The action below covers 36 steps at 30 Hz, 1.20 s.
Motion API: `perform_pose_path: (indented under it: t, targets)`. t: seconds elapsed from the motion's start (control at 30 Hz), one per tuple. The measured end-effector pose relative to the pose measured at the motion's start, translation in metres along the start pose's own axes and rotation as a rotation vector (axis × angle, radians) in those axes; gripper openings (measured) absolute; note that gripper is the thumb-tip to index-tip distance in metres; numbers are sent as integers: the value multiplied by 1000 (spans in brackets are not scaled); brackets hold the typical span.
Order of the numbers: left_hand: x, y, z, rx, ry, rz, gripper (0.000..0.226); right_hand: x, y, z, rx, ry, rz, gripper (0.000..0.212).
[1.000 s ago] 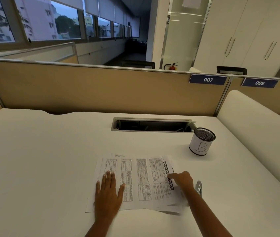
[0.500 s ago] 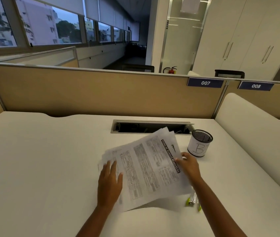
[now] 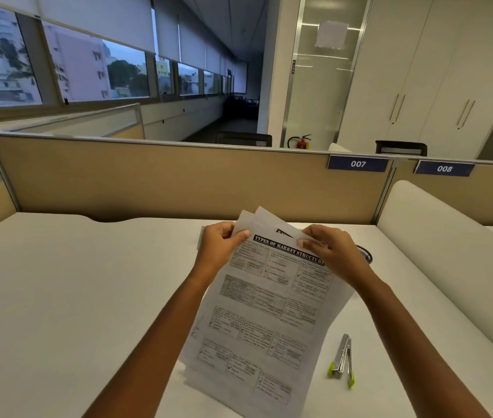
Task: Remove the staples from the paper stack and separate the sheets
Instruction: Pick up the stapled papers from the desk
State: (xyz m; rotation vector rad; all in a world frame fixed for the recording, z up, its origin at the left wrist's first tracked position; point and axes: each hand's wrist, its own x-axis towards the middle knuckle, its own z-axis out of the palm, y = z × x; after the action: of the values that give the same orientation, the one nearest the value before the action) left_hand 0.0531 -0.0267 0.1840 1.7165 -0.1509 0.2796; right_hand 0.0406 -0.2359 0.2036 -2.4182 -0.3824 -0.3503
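The printed paper stack (image 3: 266, 312) is held up off the white desk, tilted, its black title bar at the top. My left hand (image 3: 219, 247) pinches the top left corner, where a few sheet corners fan apart. Fingers of my right hand (image 3: 329, 251) press on the top edge just right of the title's middle. No staple is visible; the corner is partly hidden by my fingers. A silver staple remover with green tips (image 3: 342, 360) lies on the desk to the right of the stack, untouched.
A mesh pen cup (image 3: 365, 256) stands behind my right hand, mostly hidden. The white desk (image 3: 73, 297) is bounded by a tan partition (image 3: 164, 179) at the back and a white divider (image 3: 456, 245) on the right.
The stack has been lifted off the desk and turned upright toward me. My left hand left the sheet's face and took the top corner; my right hand rose to the top edge.
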Motion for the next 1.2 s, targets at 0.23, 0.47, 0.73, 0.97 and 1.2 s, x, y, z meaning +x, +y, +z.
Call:
perform_pose_path:
  t: [0.23,0.47,0.73,0.97,1.2]
  targets:
    - [-7,-3,-17,-288,50,-149,14,-2,10,0,77,284,114,38]
    - [-9,-1,-17,-395,59,-114,17,-10,14,12,938,34,452,41]
    - [-10,3,-9,-145,346,-160,36,-29,-11,16,634,482,12,15]
    - [-3,12,-23,-665,39,-497,40,-51,-29,41,-107,520,-564,29]
    - [-10,-12,-25,-534,273,-541,28,-77,-2,76,-422,313,-768,33]
